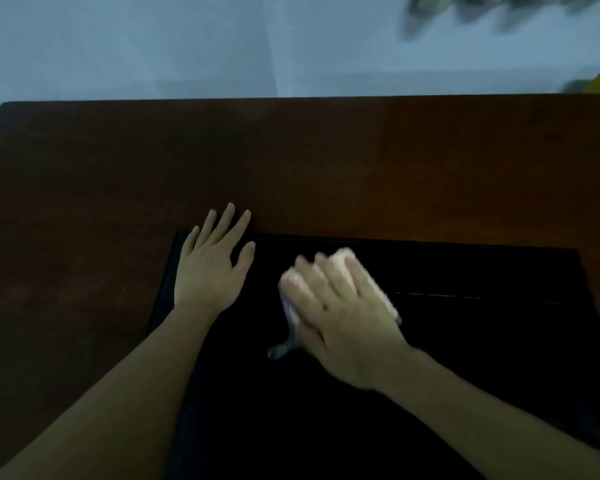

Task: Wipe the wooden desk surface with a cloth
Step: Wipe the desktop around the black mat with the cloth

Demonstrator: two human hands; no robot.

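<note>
Fingers of the right hand press flat on a pale cloth over the black mat. Left hand lies spread, fingertips on the wooden desk; motion blur hides any writing

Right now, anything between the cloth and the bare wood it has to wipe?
Yes. The cloth under the right hand lies on a black mat covering the near desk. The left hand rests flat at the mat's far left corner.
</note>
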